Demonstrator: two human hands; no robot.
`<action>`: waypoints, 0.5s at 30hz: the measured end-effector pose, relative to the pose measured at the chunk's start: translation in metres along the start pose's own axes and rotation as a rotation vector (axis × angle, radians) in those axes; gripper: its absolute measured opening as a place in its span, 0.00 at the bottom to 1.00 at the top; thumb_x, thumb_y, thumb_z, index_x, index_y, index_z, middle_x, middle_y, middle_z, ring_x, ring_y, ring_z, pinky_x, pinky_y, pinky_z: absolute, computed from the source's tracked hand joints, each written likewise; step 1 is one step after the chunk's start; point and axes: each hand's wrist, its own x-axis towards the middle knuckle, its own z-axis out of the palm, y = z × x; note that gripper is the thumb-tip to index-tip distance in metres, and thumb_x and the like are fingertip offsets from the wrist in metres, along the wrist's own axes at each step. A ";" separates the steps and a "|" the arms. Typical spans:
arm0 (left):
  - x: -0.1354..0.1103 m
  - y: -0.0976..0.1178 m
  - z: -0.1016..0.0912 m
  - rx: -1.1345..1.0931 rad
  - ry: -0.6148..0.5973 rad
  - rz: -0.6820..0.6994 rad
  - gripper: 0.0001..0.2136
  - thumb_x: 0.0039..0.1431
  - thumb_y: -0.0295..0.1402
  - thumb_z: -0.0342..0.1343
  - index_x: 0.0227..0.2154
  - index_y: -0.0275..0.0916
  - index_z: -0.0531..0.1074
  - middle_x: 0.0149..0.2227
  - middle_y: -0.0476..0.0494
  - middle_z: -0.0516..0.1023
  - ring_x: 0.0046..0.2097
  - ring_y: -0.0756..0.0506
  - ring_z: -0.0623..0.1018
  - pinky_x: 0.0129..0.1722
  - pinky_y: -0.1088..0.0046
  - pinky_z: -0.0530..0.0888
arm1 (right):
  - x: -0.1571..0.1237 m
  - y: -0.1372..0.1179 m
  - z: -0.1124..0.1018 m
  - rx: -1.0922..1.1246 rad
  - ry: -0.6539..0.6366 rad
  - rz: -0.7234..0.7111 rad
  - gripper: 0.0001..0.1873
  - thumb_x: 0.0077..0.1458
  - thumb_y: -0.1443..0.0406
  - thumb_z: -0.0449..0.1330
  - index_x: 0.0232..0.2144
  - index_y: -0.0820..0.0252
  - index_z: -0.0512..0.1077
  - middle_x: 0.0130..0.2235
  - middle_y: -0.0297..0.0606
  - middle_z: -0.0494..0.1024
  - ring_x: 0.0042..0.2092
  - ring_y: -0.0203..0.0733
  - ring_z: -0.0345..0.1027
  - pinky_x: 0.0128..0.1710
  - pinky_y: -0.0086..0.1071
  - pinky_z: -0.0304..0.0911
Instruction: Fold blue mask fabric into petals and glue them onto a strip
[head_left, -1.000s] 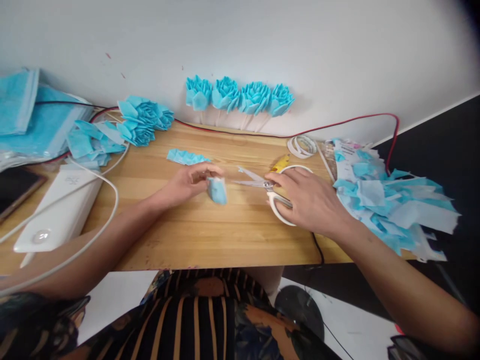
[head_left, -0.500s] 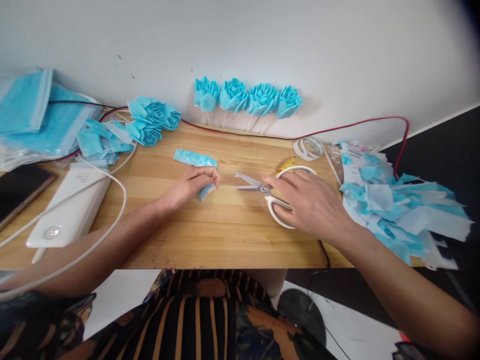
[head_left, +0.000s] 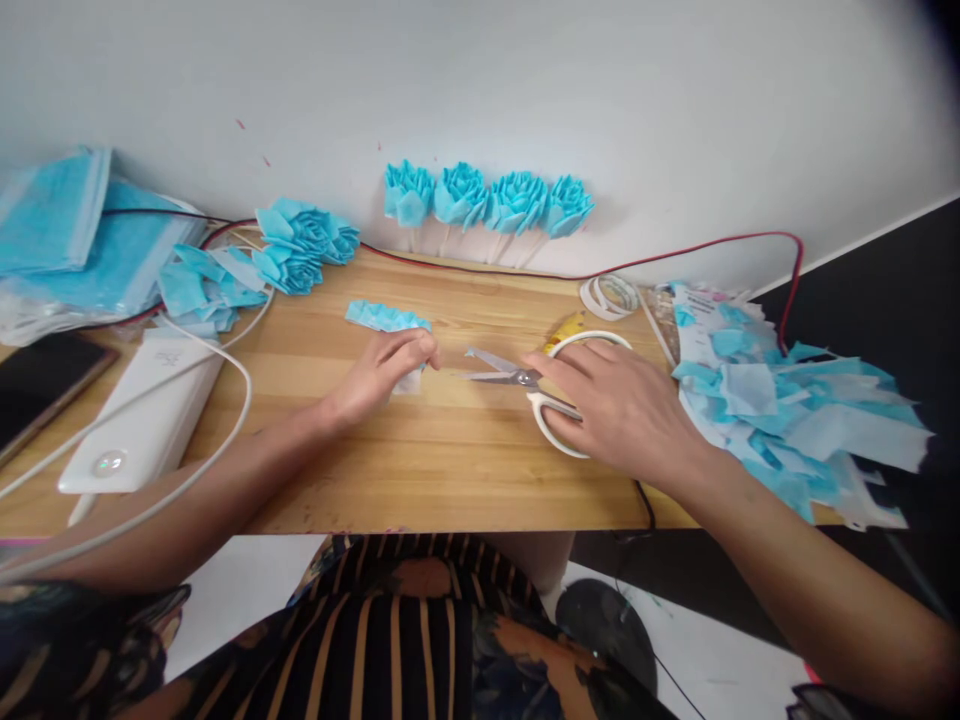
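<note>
My right hand (head_left: 619, 400) grips a pair of scissors (head_left: 525, 379) by its white loop handles. The blades are apart and point left, with a tiny blue scrap at the upper tip. With its fingers pinched together, my left hand (head_left: 394, 372) holds a small piece of fabric (head_left: 409, 382) whose pale side shows below the fingers; the rest is hidden. Just beyond that hand lies a blue strip with a zigzag edge (head_left: 384, 316). A gap of bare wood separates my left fingertips from the blades.
Blue fabric roses on sticks (head_left: 461, 197) lean against the wall. More roses (head_left: 300, 245), cut pieces (head_left: 202, 285), face masks (head_left: 97, 240), a white power bank (head_left: 146, 400) and a phone (head_left: 49, 385) lie left. Tape rolls (head_left: 609, 297) and a scrap pile (head_left: 780, 400) are right.
The piece in my left hand has turned, so its pale side shows where blue showed before. The scissors stay open in my right hand, nearly in place. The view has shifted slightly.
</note>
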 end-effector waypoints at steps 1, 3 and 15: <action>0.000 0.001 0.001 0.006 -0.007 -0.011 0.20 0.62 0.49 0.49 0.27 0.38 0.72 0.27 0.49 0.70 0.32 0.48 0.68 0.35 0.71 0.65 | 0.000 -0.001 0.000 -0.002 0.003 -0.003 0.20 0.61 0.66 0.57 0.55 0.61 0.72 0.41 0.45 0.80 0.43 0.50 0.70 0.43 0.38 0.59; 0.000 0.002 0.003 0.005 -0.033 -0.028 0.18 0.60 0.50 0.53 0.30 0.38 0.74 0.29 0.49 0.72 0.33 0.48 0.69 0.34 0.72 0.65 | 0.000 -0.003 -0.001 -0.013 0.014 -0.008 0.20 0.61 0.65 0.57 0.55 0.61 0.72 0.41 0.45 0.79 0.43 0.50 0.70 0.42 0.39 0.59; 0.007 -0.010 0.005 -0.198 -0.033 -0.215 0.13 0.51 0.43 0.64 0.30 0.38 0.74 0.20 0.55 0.67 0.23 0.54 0.62 0.23 0.76 0.57 | 0.013 -0.013 -0.006 -0.088 0.018 -0.061 0.19 0.64 0.65 0.56 0.56 0.60 0.71 0.40 0.44 0.79 0.42 0.50 0.70 0.40 0.39 0.56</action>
